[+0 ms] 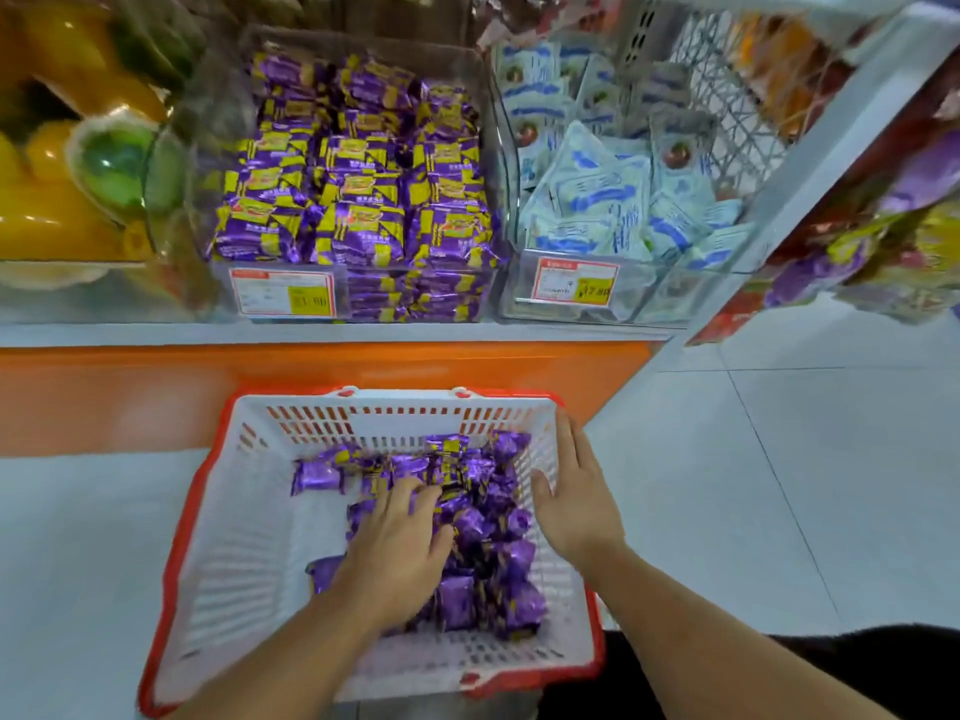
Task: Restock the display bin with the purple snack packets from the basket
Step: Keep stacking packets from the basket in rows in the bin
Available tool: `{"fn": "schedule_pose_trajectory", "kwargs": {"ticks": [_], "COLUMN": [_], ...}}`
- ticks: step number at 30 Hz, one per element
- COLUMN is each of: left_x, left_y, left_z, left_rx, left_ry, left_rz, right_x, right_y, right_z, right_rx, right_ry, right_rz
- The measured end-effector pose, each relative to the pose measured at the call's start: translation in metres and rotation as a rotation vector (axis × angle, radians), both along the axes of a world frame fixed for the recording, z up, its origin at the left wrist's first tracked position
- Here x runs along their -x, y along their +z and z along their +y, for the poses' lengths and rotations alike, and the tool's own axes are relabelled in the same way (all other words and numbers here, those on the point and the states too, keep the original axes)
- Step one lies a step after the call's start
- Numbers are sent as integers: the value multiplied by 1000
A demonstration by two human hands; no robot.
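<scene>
**Hands in the basket, bin waiting above**

Hands first, nearest to me: my left hand (397,545) is down inside the white basket (249,537), fingers spread and pressing onto the heap of purple snack packets (483,527) — whether any fingertip has closed round a packet I cannot tell, since the motion blurs them. My right hand (574,498) sits at the right wall of the basket, fingers straight and relaxed, gripping nothing. The packets lie loose in the basket's middle and right side; its left part shows bare floor mesh. The basket, red-rimmed, stands on the pale floor just in front of an orange shelf base (322,376).

Farther off, on the shelf, the clear display bin (478,163) holds rows of the same purple-and-yellow packets, a price label (283,297) on its front. Right of it, a second clear bin (524,288) holds pale blue packets (597,194). Far left — yellow and green items (67,174), blurred.
</scene>
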State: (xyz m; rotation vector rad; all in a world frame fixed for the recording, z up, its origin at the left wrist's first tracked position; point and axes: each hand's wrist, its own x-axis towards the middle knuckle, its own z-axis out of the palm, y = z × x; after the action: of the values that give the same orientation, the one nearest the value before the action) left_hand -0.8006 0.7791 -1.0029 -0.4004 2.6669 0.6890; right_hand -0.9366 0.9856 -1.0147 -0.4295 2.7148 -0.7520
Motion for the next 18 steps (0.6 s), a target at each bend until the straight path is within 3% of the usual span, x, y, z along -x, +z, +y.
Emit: {"fn": "schedule_pose_trajectory", "kwargs": {"ticks": [9,18], "left_x": [38,44], "left_y": [-70,-80], "left_z": [21,27], "left_rx": [59,254], "left_ry": [-128,-224], "left_rz": [-10,-25], "right_x": [-2,-2], "right_y": [1,4], "right_z": [-4,-10], "right_rx": [12,-27], "right_ry": [-1,5], "right_rz": [52,71]}}
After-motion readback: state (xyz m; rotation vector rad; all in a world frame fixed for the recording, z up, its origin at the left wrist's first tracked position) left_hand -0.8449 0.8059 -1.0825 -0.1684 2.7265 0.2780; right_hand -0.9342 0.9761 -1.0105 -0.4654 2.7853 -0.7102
